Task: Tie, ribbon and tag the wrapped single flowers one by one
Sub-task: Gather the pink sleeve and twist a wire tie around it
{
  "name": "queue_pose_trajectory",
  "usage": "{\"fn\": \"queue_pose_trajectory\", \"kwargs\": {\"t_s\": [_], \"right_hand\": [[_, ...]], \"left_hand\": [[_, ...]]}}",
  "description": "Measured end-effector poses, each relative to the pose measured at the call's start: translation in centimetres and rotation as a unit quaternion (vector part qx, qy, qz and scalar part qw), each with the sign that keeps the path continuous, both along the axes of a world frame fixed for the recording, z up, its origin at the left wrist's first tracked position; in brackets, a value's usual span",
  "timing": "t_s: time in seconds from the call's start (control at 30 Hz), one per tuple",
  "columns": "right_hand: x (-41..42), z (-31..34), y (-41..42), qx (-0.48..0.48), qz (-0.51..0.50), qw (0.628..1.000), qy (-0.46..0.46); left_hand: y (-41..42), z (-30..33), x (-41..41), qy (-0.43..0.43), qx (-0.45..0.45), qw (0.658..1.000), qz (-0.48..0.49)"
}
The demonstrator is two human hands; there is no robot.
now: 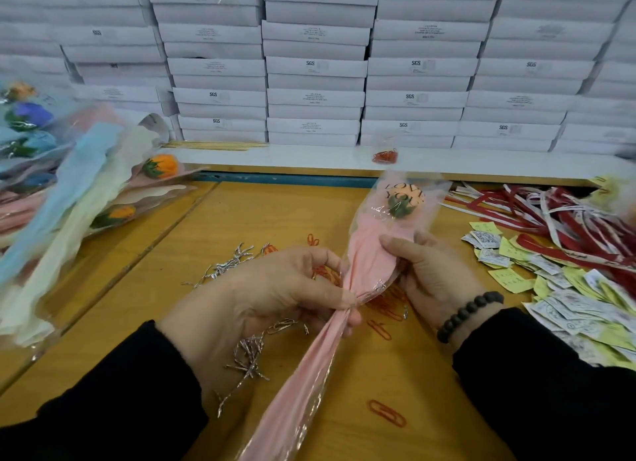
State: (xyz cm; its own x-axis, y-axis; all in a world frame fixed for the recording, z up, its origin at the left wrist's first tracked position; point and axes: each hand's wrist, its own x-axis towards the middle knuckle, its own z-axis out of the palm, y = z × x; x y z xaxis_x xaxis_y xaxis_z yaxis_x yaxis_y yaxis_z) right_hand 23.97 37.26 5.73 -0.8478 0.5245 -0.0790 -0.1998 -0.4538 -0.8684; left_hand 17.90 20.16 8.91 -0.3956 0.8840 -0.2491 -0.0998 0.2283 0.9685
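A wrapped flower [375, 254] was held over the table [206, 237], gathered at its neck.

The left hand [275, 295] was pinched round the bunched pink wrap, the upper sleeve steadied by the right hand's [430, 271] curled fingers. The flower was judged light, its wrap soft, crinkly and slippery, best gripped at the gathered neck, where a wire tie [247, 357] would hold.

Pink wrapped flower [364, 264], red ribbons [550, 226]

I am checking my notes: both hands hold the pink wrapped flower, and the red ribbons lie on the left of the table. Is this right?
Not quite. In the head view the left hand and right hand do hold the pink flower, but the ribbons lie on the right of the table.
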Motion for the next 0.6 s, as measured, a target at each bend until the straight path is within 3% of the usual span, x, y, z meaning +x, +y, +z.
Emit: {"fn": "queue_pose_trajectory", "kwargs": {"t_s": [0.13,0.33,0.6], "right_hand": [[-0.1,-0.3,-0.9,0.010,0.007,1.000,0.019],[-0.2,-1.3,-2.5,0.026,0.050,0.998,0.034],[-0.4,-1.2,-2.3,0.031,0.066,0.997,0.025]], "left_hand": [[-0.2,0.1,-0.3,0.035,-0.028,0.999,-0.001],[0.1,-0.6,-0.4,0.010,-0.020,0.995,0.098],[-0.8,-0.7,-0.7,0.020,-0.028,0.995,0.098]]}}
